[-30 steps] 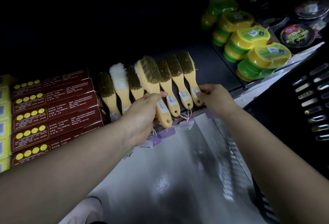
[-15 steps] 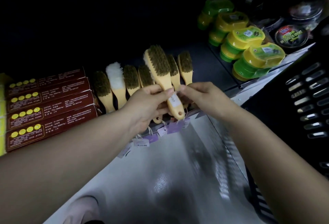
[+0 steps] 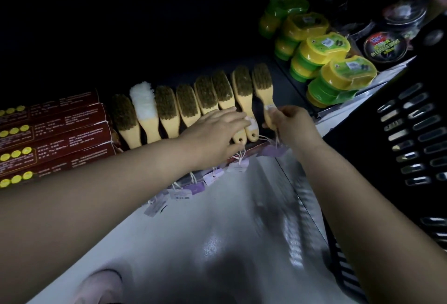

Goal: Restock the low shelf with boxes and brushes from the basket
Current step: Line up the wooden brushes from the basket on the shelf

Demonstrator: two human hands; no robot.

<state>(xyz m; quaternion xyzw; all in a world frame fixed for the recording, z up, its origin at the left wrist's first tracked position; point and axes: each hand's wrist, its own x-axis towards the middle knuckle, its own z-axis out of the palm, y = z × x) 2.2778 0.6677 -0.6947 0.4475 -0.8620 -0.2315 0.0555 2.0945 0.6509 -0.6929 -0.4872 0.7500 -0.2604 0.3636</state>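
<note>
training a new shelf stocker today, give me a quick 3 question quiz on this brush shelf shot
1. Fill in: counting from the red boxes, the white-bristled brush is ___ in the row.
2. Choose: the right hand pinches
A) a red box
B) the handle of the rightmost brush
C) nothing
3. True or false: the left hand lies with straight fingers across brush handles, gripping none.

Key: 1 second; 2 B; 3 true.
</note>
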